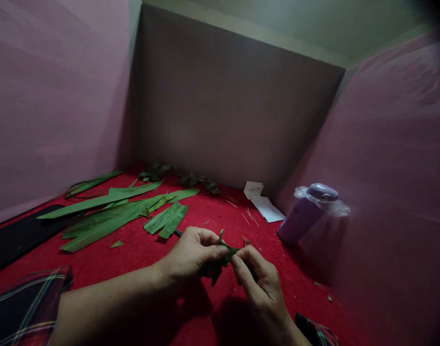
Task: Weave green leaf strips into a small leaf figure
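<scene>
Between my two hands is a small folded green leaf piece (225, 257), held above the red cloth. My left hand (194, 252) pinches it from the left with thumb and forefinger, and a dark leaf end hangs below those fingers. On the other side my right hand (258, 276) pinches its right end between thumb and fingertips. The folds inside the fingers are partly hidden. Just beyond my left hand lie cut leaf strips (167, 220), with the dark tip of some tool showing beside them.
Long green leaves (112, 218) spread over the red cloth (140, 269) at left, beside a black flat board (29, 238). Leafy sprigs (189, 179) lie at the back. Thin sticks (250, 216) and white papers (266, 208) are right of centre. A purple tumbler (302, 216) stands by the right wall.
</scene>
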`<state>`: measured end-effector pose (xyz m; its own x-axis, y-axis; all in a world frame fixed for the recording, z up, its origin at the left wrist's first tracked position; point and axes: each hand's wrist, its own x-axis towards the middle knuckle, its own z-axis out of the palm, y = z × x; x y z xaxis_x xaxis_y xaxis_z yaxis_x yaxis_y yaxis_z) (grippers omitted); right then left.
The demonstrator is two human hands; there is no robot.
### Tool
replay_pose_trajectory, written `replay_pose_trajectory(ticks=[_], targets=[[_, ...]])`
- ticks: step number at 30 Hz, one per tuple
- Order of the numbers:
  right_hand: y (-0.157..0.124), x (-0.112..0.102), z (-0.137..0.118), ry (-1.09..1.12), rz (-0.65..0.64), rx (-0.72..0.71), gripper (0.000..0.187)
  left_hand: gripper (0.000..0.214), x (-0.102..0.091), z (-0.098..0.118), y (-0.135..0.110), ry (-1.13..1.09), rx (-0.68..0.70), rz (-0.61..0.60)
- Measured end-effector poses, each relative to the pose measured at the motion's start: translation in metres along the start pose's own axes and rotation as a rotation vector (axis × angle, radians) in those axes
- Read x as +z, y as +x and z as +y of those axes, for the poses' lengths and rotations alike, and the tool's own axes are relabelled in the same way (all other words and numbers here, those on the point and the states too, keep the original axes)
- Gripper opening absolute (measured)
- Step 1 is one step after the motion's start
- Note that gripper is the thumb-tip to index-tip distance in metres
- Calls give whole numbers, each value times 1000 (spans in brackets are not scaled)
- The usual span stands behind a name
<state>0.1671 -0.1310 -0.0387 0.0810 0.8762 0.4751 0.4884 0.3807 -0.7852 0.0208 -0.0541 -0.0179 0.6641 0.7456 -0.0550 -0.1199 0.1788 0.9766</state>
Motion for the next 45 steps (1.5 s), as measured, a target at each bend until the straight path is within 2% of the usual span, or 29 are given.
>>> replay_pose_trajectory(ticks=[4, 9, 19, 24, 29, 36, 42, 45], targets=[[-1, 0, 2, 54, 11, 43, 25, 34, -1, -1, 3, 5, -5, 9], [0, 3, 3, 79, -71, 83, 21, 36, -3, -5, 4, 22, -13, 16], [2, 1, 6, 45, -47, 45, 23, 36, -4, -3, 3, 11, -13, -95], [2, 1, 7, 109, -50, 70, 24, 37, -2, 0, 2, -47, -17, -67], [3, 1, 8, 105, -31, 82, 26, 35, 0, 1, 1, -14, -26, -35], [0, 2, 7, -24, -17, -1, 24, 36, -2, -3, 2, -32, -29, -24], [-2, -1, 4, -204, 7, -195, 18, 34, -3, -1, 2, -25, -39, -1], [0, -5, 1, -270, 125, -289, 18, 34, -2, -1, 2, -4, -38, 8]])
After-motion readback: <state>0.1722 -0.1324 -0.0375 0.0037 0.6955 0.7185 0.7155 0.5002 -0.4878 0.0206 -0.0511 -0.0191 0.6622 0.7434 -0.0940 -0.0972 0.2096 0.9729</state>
